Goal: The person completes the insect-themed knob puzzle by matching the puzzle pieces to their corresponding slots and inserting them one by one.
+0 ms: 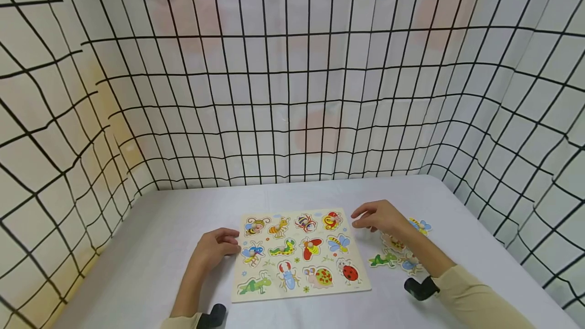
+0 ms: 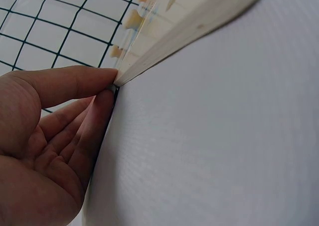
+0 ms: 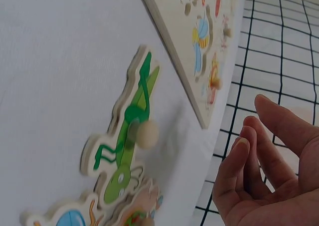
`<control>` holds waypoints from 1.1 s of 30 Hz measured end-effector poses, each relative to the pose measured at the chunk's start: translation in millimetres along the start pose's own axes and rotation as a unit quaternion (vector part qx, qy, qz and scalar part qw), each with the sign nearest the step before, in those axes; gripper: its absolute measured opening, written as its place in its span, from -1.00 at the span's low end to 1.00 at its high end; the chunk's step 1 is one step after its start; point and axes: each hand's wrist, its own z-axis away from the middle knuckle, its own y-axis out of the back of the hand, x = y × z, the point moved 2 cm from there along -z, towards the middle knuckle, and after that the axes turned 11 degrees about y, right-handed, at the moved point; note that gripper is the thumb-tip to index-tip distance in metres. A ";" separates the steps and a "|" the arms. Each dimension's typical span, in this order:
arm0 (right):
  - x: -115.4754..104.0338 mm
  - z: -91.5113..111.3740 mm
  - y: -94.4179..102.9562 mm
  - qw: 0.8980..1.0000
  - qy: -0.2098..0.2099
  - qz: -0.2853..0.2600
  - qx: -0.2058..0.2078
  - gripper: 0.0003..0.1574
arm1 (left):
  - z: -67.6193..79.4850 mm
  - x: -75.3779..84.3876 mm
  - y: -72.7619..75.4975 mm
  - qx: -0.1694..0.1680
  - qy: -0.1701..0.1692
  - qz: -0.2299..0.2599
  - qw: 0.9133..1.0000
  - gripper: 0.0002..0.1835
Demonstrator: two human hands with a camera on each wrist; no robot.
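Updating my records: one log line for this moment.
left hand: touches knobbed puzzle board | right hand: empty | grasshopper piece: lying loose

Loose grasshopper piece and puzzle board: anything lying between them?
Only bare white cloth lies between the loose grasshopper piece and the puzzle board; the right wrist view shows it, and the head view agrees.

R forearm (image 1: pixel 428 251) hides pt of loose pcs (image 1: pixel 384 259) in head cam, blue pc (image 3: pixel 71 218) cut off at R-wrist btm edge, pegs (image 2: pixel 133 20) blurry in L-wrist cam.
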 end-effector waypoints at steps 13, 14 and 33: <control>29.6 6.8 34.0 1.000 -0.010 0.005 0.024 -0.56 | -2.1 -0.4 -1.8 0.004 0.002 0.006 1.000 -0.63; 32.3 7.7 36.9 1.000 -0.011 0.004 0.025 -0.55 | -2.0 -0.4 -1.6 0.003 -0.001 0.005 1.000 -0.63; 73.0 28.9 83.2 0.999 -0.043 -0.007 0.033 -0.45 | 0.5 0.9 0.7 -0.001 -0.010 -0.007 1.000 -0.62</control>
